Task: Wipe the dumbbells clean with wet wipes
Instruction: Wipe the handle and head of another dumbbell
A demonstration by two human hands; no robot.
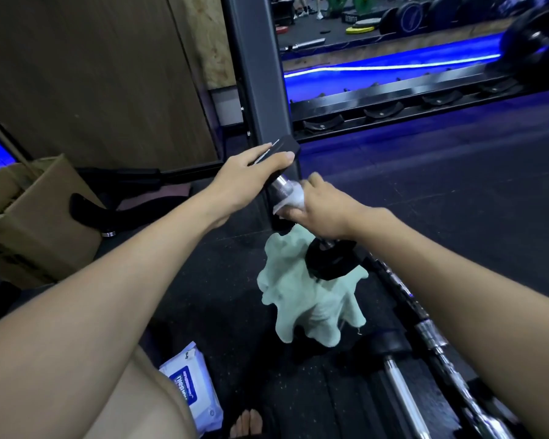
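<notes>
1. Plastic-wrapped and nearest to me, the pack of wet wipes [189,388] lies on the dark rubber floor [235,337] by my leg, close enough, I judge, to pull a fresh sheet without getting up.
2. Pale green, the towel [311,299] sits bunched on the floor under the dumbbell's lower head [330,259], which seems to rest on it as a cushion.
3. Steel bars [425,359] lie on the floor to my right, beside the towel.
4. My right hand [324,207] is curled round a white wet wipe [293,198], wrapping it about the chrome handle of the dumbbell [281,183]. The forearm reaches in from the lower right, wrist bent a little down.
5. My left hand [251,172] grips the upper black head [284,150], thumb laid across it, arm stretched almost straight. I take it this steadies the tilted dumbbell while the wipe works the handle.
6. Beyond stand a grey rack post [251,74] and the rack's empty cradles [381,112], blue-lit.
</notes>
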